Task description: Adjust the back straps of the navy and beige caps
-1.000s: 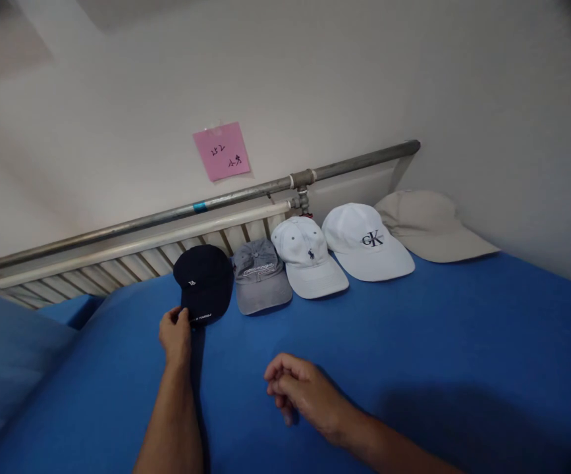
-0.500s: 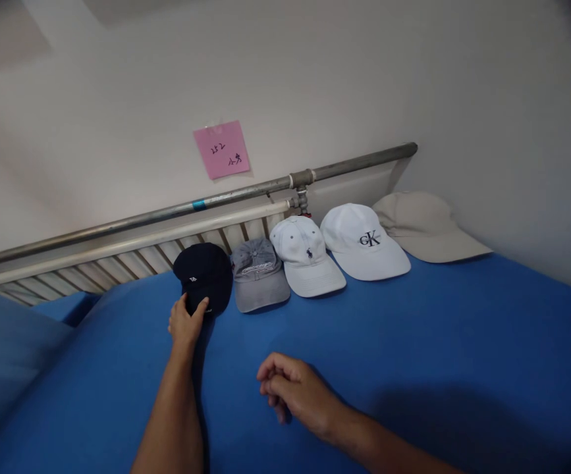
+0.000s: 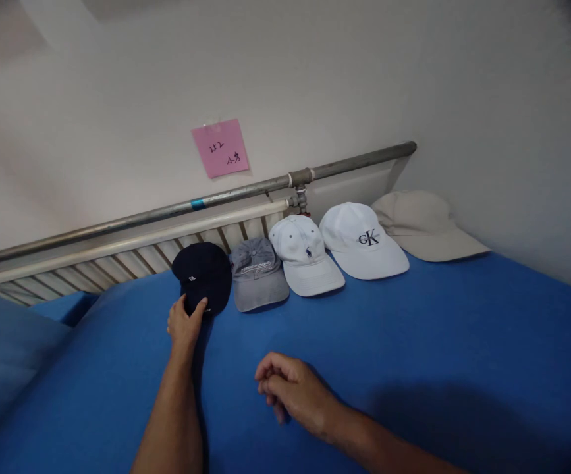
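A blue sheet (image 3: 413, 342) covers the whole bed surface and fills the lower half of the view, with a pale wall (image 3: 315, 72) rising behind it. Along the wall's foot runs a grey metal pipe (image 3: 141, 218), tilted across the frame, with a cream rail (image 3: 132, 238) and slats just beneath it. A pink note (image 3: 220, 148) with dark handwriting is stuck to the wall above the pipe.

Five caps sit in a row at the far edge of the sheet, brims pointing toward the camera. From the right: a beige cap (image 3: 423, 224) near the corner, a white cap (image 3: 361, 240) with a dark logo, a light cap (image 3: 303, 255) with a small dark emblem, a grey cap (image 3: 257, 276), and at the left end the navy cap (image 3: 202, 276). Neighbouring caps touch or nearly touch one another.

The left hand (image 3: 184, 324) reaches forward on an outstretched arm to the navy cap. It grasps the brim's front edge, thumb laid over the top on one side and a finger up along the other; the fingers beneath the brim are hidden, so how tightly it grips is hard to judge. The cap rests on the sheet.

The right hand (image 3: 290, 388) lies lower on the sheet, well apart from the caps, fingers curled loosely inward into a soft fist, holding nothing.
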Demonstrator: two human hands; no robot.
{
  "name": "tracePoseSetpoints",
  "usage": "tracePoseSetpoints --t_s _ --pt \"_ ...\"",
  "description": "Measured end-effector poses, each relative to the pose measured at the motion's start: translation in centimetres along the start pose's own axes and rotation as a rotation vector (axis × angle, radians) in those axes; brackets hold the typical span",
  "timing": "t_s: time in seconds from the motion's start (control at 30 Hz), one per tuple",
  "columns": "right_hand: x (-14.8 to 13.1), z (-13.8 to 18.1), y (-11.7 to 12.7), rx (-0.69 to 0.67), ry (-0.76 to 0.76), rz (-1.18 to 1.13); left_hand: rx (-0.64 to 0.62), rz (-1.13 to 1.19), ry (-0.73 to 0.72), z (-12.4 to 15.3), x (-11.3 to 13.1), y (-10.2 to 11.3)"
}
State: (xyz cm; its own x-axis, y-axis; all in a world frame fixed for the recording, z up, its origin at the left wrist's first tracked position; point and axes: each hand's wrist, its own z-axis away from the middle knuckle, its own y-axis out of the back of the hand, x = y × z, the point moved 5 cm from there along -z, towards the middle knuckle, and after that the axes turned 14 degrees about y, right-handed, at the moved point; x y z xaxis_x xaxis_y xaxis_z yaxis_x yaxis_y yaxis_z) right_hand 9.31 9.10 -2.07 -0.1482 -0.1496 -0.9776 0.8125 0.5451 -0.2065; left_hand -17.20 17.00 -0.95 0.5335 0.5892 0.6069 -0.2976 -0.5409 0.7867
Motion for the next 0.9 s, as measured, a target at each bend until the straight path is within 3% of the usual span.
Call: tracePoseSetpoints --t_s 0.23,0.57,0.9 --pt "-0.1 -0.2 -0.1 -0.013 0.02 0.053 0.061 -0.088 -0.031 2.4 0.9 0.2" --pt "0.3 -0.7 -0.2 0.0 0.099 0.037 0.087 -0.231 -0.138 10.0 2.5 -0.2" --pt "0.5 0.3 0.3 0.092 0.168 0.135 -0.07 -0.258 -0.227 18.0 2.9 -0.1"
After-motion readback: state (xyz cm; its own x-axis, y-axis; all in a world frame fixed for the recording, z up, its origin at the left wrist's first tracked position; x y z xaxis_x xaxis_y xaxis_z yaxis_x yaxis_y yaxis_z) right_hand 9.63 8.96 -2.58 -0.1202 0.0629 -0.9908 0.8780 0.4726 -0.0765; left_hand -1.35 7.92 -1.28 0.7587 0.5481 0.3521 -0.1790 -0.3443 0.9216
